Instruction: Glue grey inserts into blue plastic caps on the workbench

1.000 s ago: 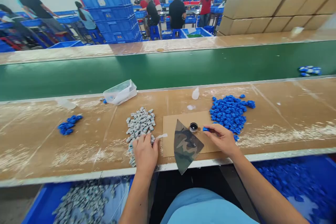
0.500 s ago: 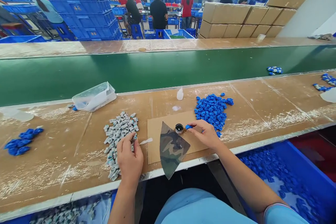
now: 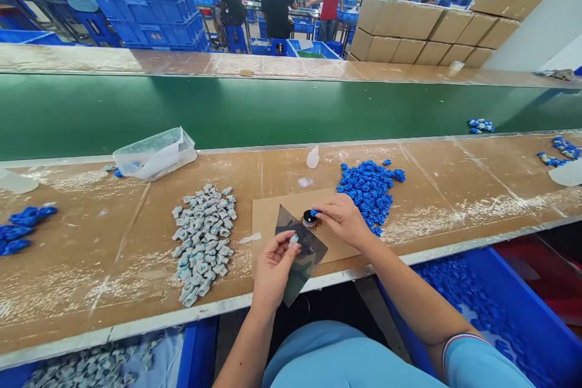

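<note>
Small blue piece (image 3: 314,212) in right fingers (image 3: 328,210), round pot (image 3: 310,224), camouflage-patterned sheet (image 3: 308,257)

Inside a factory hall, along a green conveyor belt (image 3: 254,106), among stacked blue crates (image 3: 140,9), cardboard boxes (image 3: 400,17) and workers (image 3: 277,3)

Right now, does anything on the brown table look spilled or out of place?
A whitish patch marks the brown table near the small white plastic bottle, possibly spilled; brown specks lie beside the round black-filled pot.
</note>
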Tool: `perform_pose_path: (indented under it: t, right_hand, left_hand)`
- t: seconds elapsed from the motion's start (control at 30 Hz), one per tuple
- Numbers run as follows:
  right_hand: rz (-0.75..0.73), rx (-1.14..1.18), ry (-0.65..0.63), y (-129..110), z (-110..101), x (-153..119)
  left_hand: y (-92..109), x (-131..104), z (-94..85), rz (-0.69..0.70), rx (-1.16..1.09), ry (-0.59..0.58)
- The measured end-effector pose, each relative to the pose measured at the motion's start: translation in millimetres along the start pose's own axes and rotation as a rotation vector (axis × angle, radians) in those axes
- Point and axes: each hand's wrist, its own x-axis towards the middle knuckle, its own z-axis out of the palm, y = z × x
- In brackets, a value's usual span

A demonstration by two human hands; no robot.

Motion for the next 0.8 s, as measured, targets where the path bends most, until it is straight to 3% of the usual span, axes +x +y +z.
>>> perform_pose_path:
  t: [0.2,0.4,0.8]
  right_hand:
    - [0.014,-0.005,-0.058,-0.3,1.0,0.7]
    - [0.059,0.056,0.010,-0.3,0.4,1.0]
    - [0.574,0.400,-0.104,-4.4,-3.7,1.4]
  left_hand:
    - [-7.9,1.6,-4.0,0.030,0.025,0.005]
    - [-10.8,2.8,-4.9,0.063,-0.006,0.007]
    - [-13.5,1.1,-8.0,0.091,-0.024,-0.009]
